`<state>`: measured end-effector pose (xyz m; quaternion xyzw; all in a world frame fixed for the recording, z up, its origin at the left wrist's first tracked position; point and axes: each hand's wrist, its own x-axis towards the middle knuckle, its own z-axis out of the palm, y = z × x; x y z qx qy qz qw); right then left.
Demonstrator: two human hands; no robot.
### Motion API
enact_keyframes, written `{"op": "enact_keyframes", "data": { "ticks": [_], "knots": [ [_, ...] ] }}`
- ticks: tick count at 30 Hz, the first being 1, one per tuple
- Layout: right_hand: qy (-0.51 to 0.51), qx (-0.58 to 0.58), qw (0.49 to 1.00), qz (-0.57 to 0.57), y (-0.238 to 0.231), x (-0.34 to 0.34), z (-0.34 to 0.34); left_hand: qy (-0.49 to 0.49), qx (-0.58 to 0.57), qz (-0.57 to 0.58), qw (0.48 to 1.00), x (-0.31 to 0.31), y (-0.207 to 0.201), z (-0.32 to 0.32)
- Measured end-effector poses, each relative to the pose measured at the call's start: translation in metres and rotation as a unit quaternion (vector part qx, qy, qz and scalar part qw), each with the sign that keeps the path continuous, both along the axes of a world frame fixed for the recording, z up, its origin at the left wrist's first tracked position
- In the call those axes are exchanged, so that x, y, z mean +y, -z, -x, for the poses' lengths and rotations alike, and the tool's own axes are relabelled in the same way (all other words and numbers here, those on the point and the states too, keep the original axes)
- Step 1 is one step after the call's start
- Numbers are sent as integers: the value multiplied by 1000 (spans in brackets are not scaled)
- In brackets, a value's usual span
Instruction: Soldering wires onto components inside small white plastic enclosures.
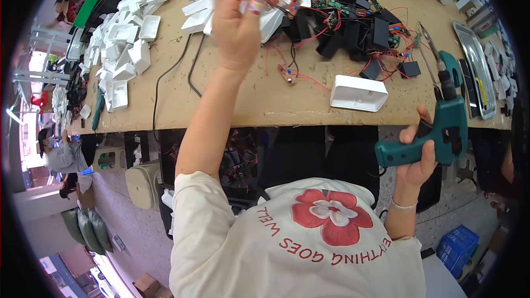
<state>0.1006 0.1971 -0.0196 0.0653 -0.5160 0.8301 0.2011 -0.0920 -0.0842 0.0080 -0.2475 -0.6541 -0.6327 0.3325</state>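
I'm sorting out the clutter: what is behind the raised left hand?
White cases show on both sides behind the left hand; whatever lies directly behind it is covered and cannot be seen.

Cream shirt [309, 273], red flower print [332, 215]

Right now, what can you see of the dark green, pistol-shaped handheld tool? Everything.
The dark green, pistol-shaped tool looks plastic, with a black trigger-like part and dark front end. The person's right hand grips it near that part; the handle points left, the front end away over the flat tan table. Whether it's running: unclear.
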Motion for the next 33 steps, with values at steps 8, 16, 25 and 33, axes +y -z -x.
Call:
{"op": "enact_keyframes", "data": {
  "ticks": [8,16,25,33],
  "knots": [
    [7,-30,999,23,5,-11,1,-126,175,17,976,-22,-43,2],
    [-34,-78,994,74,6,-21,-1,-207,245,82,944,-22,-57,5],
    [-8,-89,993,75,5,-26,1,-71,148,-79,983,-23,-86,18],
    [-29,-99,991,88,4,-29,3,-83,128,-150,977,-48,-86,13]
  ]
}}
